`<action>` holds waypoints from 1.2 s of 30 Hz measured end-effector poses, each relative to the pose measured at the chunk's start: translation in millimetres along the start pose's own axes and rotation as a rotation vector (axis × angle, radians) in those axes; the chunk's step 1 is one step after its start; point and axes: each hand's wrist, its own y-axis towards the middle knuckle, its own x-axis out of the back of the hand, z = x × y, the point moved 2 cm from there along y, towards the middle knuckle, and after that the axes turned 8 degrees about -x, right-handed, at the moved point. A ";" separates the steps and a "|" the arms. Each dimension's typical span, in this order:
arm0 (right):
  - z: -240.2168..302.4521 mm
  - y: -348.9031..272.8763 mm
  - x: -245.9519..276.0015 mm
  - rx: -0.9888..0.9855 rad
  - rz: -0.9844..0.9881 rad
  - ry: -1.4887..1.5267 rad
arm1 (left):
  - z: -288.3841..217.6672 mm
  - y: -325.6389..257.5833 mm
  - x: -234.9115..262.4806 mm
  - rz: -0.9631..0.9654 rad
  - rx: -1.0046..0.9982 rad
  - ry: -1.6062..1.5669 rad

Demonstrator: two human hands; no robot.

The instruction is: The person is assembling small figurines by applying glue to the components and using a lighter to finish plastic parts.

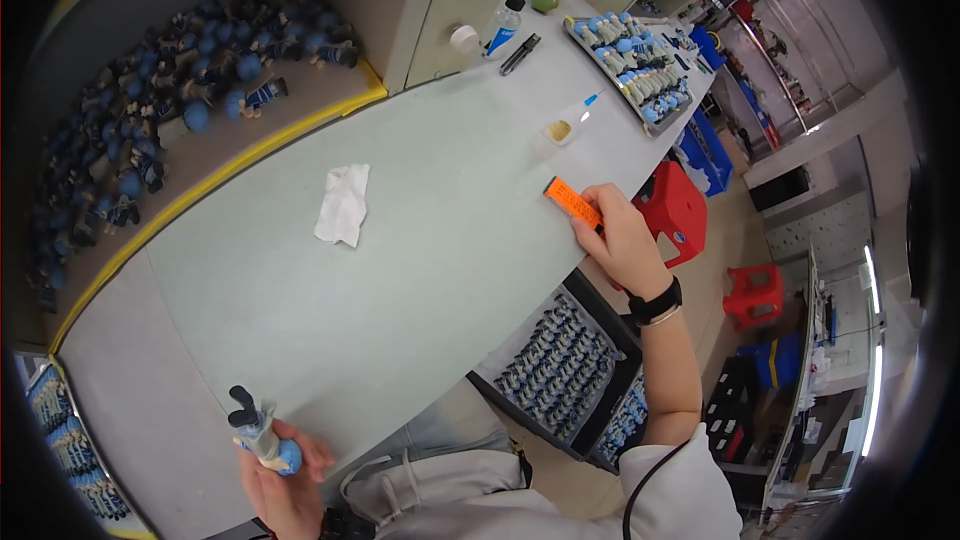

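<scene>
At the near left edge of the table, my left hand [282, 492] is closed around a small figurine [264, 438]. The figurine has a blue head, pale clothing and black boots; it is tilted with its boots pointing up and away from me. On the right, my right hand [628, 250] grips a flat, bar-shaped orange thing [572, 202] with dark print and a dark end, by its near end at the table's edge. Its exact kind I cannot make out. A crumpled white tissue [343, 205] lies on the table [330, 315] between my hands.
Many figurines lie heaped in a yellow-edged bin [200, 172] at the far left. Beyond my right hand are a small cup [556, 132], a black marker [520, 55], a bottle [503, 28] and a tray of figurines [655, 123]. A crate [545, 430] of figurines stands below; red stools [675, 215] stand right.
</scene>
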 end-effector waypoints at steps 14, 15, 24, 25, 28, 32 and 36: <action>-29.0 58.5 41.5 0.038 -0.543 1.224 | 2.6 3.4 -2.8 0.004 -0.001 0.025; -25.9 65.6 40.2 -0.001 -0.501 1.191 | 2.2 3.4 -4.1 -0.009 -0.017 0.019; -46.4 84.5 27.5 -0.452 -0.070 1.025 | 3.1 0.0 2.3 0.047 -0.032 -0.008; -45.4 85.2 27.1 -0.470 -0.055 0.998 | 2.8 0.0 2.3 0.045 -0.035 -0.008; -40.6 87.3 24.0 -0.314 -0.101 1.116 | 3.0 0.3 3.6 0.049 -0.037 -0.018; -33.3 89.4 27.8 -0.407 -0.179 1.050 | 2.9 3.3 2.1 0.053 -0.029 -0.030; -34.9 88.7 30.6 -0.377 -0.048 0.743 | 1.3 0.5 -0.9 0.077 -0.048 -0.019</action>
